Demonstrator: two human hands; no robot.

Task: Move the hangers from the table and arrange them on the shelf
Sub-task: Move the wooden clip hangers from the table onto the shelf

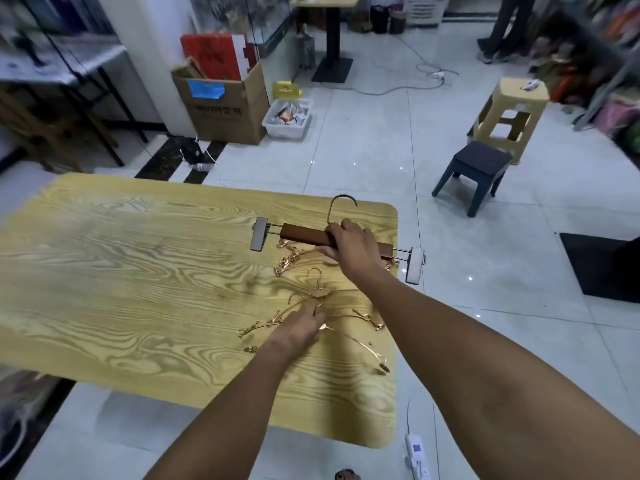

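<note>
My right hand [349, 249] grips the brown wooden bar of a clip hanger [301, 234] with a metal hook and two grey clips, held just above the far right part of the wooden table [121, 271]. My left hand [298, 329] rests on a pile of thin gold wire hangers [346, 317] lying on the table's right side, fingers closed around one of them. More gold clip hangers [289, 259] lie under the wooden hanger. No shelf is clearly visible.
Beyond the table on the tiled floor stand a dark blue stool [474, 174] and a tan plastic stool [512, 116]. A cardboard box [221, 109] and a white bin [287, 119] sit at the back left. A power strip [417, 455] lies by the table's near right corner.
</note>
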